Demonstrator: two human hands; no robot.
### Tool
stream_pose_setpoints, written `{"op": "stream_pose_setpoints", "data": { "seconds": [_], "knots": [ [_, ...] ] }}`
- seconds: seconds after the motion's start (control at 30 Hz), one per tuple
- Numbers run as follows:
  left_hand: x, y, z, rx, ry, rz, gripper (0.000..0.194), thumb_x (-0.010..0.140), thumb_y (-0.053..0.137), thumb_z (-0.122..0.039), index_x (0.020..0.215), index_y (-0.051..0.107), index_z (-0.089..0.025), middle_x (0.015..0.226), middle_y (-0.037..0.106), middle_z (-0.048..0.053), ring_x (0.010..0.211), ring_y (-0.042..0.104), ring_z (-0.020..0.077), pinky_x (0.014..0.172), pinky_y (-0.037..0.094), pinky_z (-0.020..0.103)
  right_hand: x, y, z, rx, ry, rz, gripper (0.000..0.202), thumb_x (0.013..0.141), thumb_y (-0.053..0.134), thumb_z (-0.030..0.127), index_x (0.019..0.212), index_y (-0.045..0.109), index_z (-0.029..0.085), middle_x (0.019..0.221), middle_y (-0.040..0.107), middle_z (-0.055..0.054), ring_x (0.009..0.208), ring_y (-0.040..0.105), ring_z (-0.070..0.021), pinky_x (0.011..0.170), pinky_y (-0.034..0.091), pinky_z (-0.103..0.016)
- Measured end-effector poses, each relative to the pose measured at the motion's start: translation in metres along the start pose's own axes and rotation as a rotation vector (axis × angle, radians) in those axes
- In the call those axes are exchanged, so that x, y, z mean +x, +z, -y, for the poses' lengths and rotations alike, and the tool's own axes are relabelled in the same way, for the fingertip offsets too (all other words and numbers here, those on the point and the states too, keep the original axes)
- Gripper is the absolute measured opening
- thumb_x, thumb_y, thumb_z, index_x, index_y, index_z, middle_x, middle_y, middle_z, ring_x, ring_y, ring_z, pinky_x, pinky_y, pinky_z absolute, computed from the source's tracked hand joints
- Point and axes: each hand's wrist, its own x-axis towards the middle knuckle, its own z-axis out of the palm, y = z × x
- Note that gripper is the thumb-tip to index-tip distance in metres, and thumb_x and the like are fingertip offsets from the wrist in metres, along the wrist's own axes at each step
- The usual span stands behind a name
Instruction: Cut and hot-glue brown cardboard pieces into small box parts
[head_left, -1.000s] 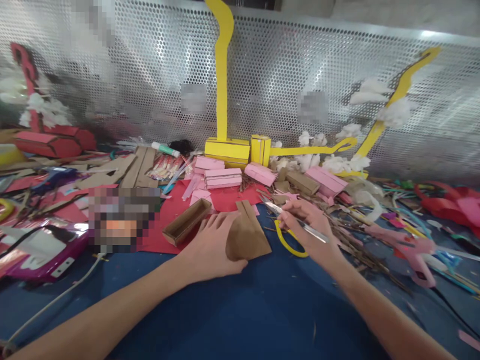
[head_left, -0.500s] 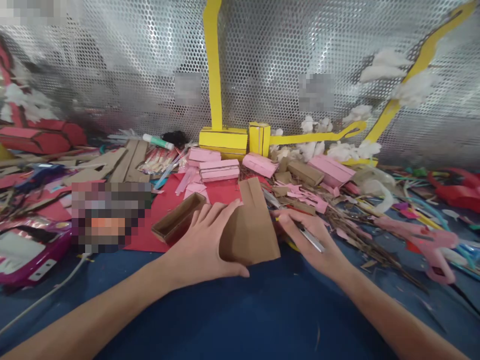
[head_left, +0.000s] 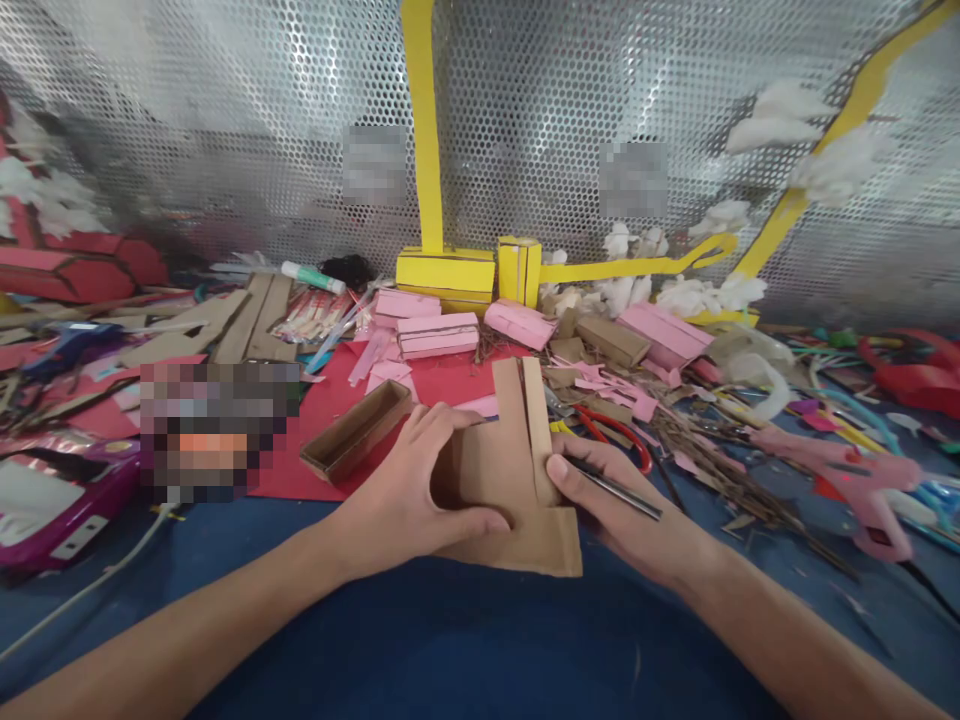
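Note:
My left hand (head_left: 424,490) grips a bent piece of brown cardboard (head_left: 487,465) by its left side, the thumb across its lower part. At the cardboard's right edge stands a pale, narrow strip (head_left: 537,415), pressed by the thumb of my right hand (head_left: 615,500). A slim metal tool (head_left: 619,492), perhaps a craft knife, lies across that same hand, held in it; its front end is hidden. Left of the cardboard, an open brown cardboard box (head_left: 356,430), long and narrow, rests on red paper (head_left: 289,480).
Pink boxes (head_left: 437,337) and yellow boxes (head_left: 445,278) stand at the back before a perforated metal wall (head_left: 510,120). Red-handled pliers or scissors (head_left: 615,430) lie beyond my right hand. A pink glue gun (head_left: 847,470) is at right, a purple case (head_left: 90,520) at left.
The cardboard has come nearer and turned, with its lower flap now folded out. My right hand has moved onto its right edge, where the pale strip now shows. The red-handled tool is now uncovered.

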Motion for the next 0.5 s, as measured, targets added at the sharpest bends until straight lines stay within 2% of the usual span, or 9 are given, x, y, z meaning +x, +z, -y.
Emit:
{"op": "stream_pose_setpoints", "data": {
  "seconds": [0.07, 0.13, 0.23, 0.3, 0.37, 0.43, 0.5],
  "knots": [
    [0.001, -0.001, 0.0, -0.02, -0.018, -0.019, 0.071, 0.074, 0.081, -0.06, 0.129, 0.054, -0.024, 0.127, 0.061, 0.008, 0.118, 0.055, 0.0305, 0.101, 0.046, 0.043, 0.0, 0.0, 0.0, 0.01, -0.014, 0.01, 0.042, 0.097, 0.056, 0.06, 0.083, 0.05, 0.021, 0.079, 0.053, 0.0, 0.074, 0.051, -0.0148, 0.067, 0.044, -0.026],
    [0.003, -0.004, 0.0, -0.017, -0.049, -0.053, 0.063, 0.074, 0.08, -0.061, 0.12, 0.059, -0.023, 0.118, 0.065, 0.007, 0.111, 0.058, 0.0285, 0.095, 0.047, 0.04, 0.0, 0.0, 0.001, -0.078, -0.056, -0.001, 0.041, 0.099, 0.055, 0.058, 0.082, 0.051, 0.021, 0.078, 0.05, 0.001, 0.071, 0.047, -0.0137, 0.065, 0.041, -0.025],
    [0.005, -0.012, 0.0, 0.01, -0.104, -0.056, 0.046, 0.079, 0.075, -0.062, 0.095, 0.062, -0.021, 0.088, 0.064, 0.001, 0.083, 0.058, 0.0201, 0.075, 0.045, 0.032, 0.001, 0.0, 0.005, -0.278, -0.125, -0.057, 0.037, 0.102, 0.052, 0.054, 0.084, 0.053, 0.021, 0.077, 0.048, 0.002, 0.071, 0.045, -0.0137, 0.065, 0.038, -0.026],
    [0.005, -0.017, 0.002, -0.028, -0.156, 0.042, 0.045, 0.084, 0.07, -0.062, 0.077, 0.055, -0.019, 0.07, 0.051, -0.003, 0.065, 0.047, 0.0134, 0.06, 0.036, 0.027, 0.0, 0.002, 0.007, -0.384, -0.149, -0.1, 0.035, 0.103, 0.05, 0.051, 0.085, 0.053, 0.022, 0.076, 0.046, 0.003, 0.07, 0.045, -0.0138, 0.064, 0.037, -0.026],
    [0.006, -0.022, 0.003, -0.131, -0.22, 0.205, 0.049, 0.089, 0.064, -0.062, 0.069, 0.049, -0.019, 0.063, 0.043, -0.005, 0.058, 0.039, 0.0103, 0.052, 0.028, 0.026, 0.0, 0.005, 0.01, -0.455, -0.154, -0.13, 0.034, 0.104, 0.049, 0.049, 0.084, 0.052, 0.022, 0.074, 0.045, 0.003, 0.068, 0.045, -0.0138, 0.063, 0.037, -0.027],
    [0.007, -0.026, 0.002, -0.272, -0.252, 0.349, 0.045, 0.09, 0.062, -0.059, 0.074, 0.055, -0.018, 0.067, 0.05, -0.004, 0.06, 0.045, 0.0105, 0.051, 0.031, 0.024, -0.001, 0.007, 0.011, -0.488, -0.144, -0.129, 0.033, 0.104, 0.048, 0.049, 0.084, 0.051, 0.022, 0.072, 0.044, 0.003, 0.066, 0.044, -0.0138, 0.062, 0.036, -0.027],
    [0.009, -0.027, 0.0, -0.419, -0.23, 0.38, 0.037, 0.091, 0.063, -0.054, 0.09, 0.064, -0.017, 0.083, 0.064, 0.0, 0.072, 0.058, 0.0137, 0.059, 0.042, 0.024, -0.001, 0.009, 0.013, -0.5, -0.133, -0.116, 0.033, 0.104, 0.048, 0.048, 0.084, 0.049, 0.023, 0.071, 0.043, 0.004, 0.065, 0.043, -0.0135, 0.06, 0.035, -0.027]
  ]
}}
